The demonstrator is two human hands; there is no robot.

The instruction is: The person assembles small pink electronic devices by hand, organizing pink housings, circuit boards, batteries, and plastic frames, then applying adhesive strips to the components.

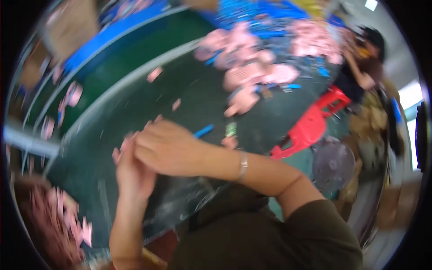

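Note:
Above the dark green tabletop (189, 85), my two hands are brought together at the left of centre. My right hand (166, 146) is closed and lies over the fingers of my left hand (135, 168), which is curled with its fingers drawn in. Motion blur and the overlap hide whatever is between them; pinkish tips show at the far side, and I cannot tell whether they are fingers or a part. Just right of my right hand lies a blue stick-like piece (204, 131). Beyond it are a small green-and-white piece (231, 129) and a small pink piece (230, 142).
Pink plastic parts (245, 76) are heaped at the far side, with blue bags (243, 13) behind. More pink parts (67, 216) fill a container at lower left. A red plastic chair-like object (308, 126) stands right of the table. Another person (369, 58) works at far right.

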